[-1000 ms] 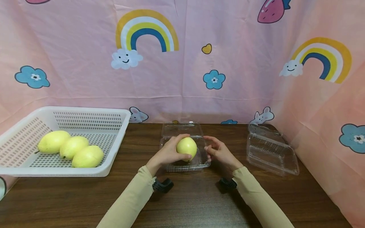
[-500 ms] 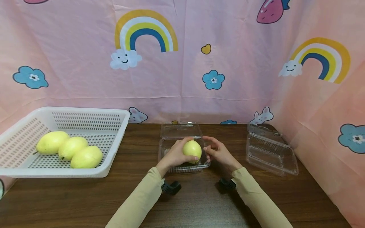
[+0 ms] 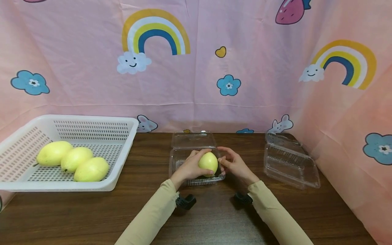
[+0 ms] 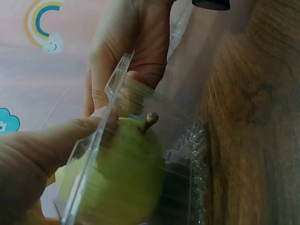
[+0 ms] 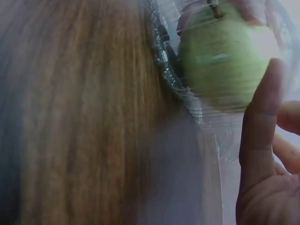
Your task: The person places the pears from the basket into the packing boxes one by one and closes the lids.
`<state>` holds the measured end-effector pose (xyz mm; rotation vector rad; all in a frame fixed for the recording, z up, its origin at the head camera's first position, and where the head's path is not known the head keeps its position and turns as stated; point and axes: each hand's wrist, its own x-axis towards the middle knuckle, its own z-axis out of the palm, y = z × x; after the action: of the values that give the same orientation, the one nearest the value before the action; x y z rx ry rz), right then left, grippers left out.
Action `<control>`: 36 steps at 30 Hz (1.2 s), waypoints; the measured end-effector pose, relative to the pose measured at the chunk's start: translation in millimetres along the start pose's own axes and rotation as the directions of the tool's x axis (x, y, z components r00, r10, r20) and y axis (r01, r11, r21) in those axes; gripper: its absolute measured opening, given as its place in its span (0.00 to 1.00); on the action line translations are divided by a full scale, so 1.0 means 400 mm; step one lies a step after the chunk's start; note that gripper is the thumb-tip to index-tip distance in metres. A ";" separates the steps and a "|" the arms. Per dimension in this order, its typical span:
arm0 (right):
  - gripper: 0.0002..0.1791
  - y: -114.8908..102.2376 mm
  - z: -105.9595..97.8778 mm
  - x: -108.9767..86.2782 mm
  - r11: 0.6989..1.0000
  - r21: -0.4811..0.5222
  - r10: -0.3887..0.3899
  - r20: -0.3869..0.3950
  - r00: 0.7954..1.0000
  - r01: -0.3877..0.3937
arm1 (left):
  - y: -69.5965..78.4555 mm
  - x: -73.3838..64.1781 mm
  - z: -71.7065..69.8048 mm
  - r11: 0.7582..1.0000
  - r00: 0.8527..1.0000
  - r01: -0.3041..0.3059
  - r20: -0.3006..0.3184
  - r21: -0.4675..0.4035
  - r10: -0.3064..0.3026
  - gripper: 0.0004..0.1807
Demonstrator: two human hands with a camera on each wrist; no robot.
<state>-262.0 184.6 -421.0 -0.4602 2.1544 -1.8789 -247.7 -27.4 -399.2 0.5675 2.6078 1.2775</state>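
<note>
My left hand (image 3: 191, 167) grips a yellow-green pear (image 3: 209, 162) from its left side, fingers behind and thumb in front. The pear is in the right part of a clear plastic clamshell box (image 3: 174, 161), whose lid (image 3: 194, 140) is folded back. In the left wrist view, the stem of the pear (image 4: 126, 173) shows through the clear wall. On the box's right side, my right hand (image 3: 235, 167) holds the edge between thumb and fingers. The right wrist view has its thumb (image 5: 265, 110) against the clear wall beside the pear (image 5: 225, 61).
A white perforated basket (image 3: 122, 160) stands at the left, holding three pears (image 3: 92, 169). A second clear clamshell box (image 3: 288, 163) stands with its lid up at the right. Brown wooden table (image 3: 211, 221) lies in front; a pink patterned cloth (image 3: 260, 102) hangs behind and at the sides.
My left hand has carried the pear rightward and slightly down inside the box, toward its right wall. The right hand has stayed at the box's right edge.
</note>
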 end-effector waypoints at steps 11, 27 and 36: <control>0.28 -0.003 0.009 -0.010 0.999 -0.029 -0.029 -0.007 1.000 0.029 | -0.009 -0.006 -0.013 0.999 0.998 -0.036 0.053 -0.021 0.037 0.43; 0.28 0.000 0.010 -0.006 1.000 -0.009 -0.028 -0.017 0.999 0.028 | -0.006 -0.025 -0.033 1.000 1.000 -0.016 0.011 -0.003 0.017 0.48; 0.28 -0.001 0.010 -0.007 1.000 -0.001 -0.026 -0.021 0.999 0.026 | -0.004 -0.035 -0.058 0.998 0.999 -0.034 0.009 0.044 0.034 0.45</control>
<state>-258.0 181.8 -421.3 -0.4725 2.1724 -1.9049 -242.8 -50.9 -386.1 0.6263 2.6367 1.2268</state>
